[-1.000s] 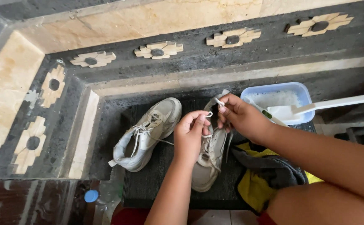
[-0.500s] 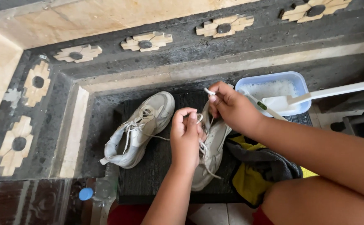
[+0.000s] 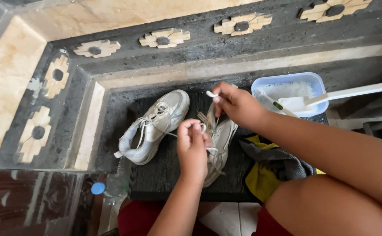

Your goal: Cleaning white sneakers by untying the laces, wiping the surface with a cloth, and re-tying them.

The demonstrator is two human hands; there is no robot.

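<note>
Both hands are busy over the right shoe [image 3: 220,144], which lies on the dark mat [image 3: 164,175] just right of the other shoe [image 3: 156,126]: the left hand [image 3: 193,146] is closed, pinching the white lace [image 3: 209,150] over the shoe's middle, and the right hand [image 3: 237,105] grips the lace end [image 3: 211,94] above the toe. To the far right sits a pale blue tub [image 3: 287,91] of suds with a white brush [image 3: 331,96] resting in it. A grey and yellow cloth [image 3: 269,168] lies bunched on the mat's near right.

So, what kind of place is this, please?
Probably a house entrance step or porch used for washing shoes: a dark stone step with carved flower tiles, a black ribbed mat holding pale sneakers, and a tub of soapy water.
</note>
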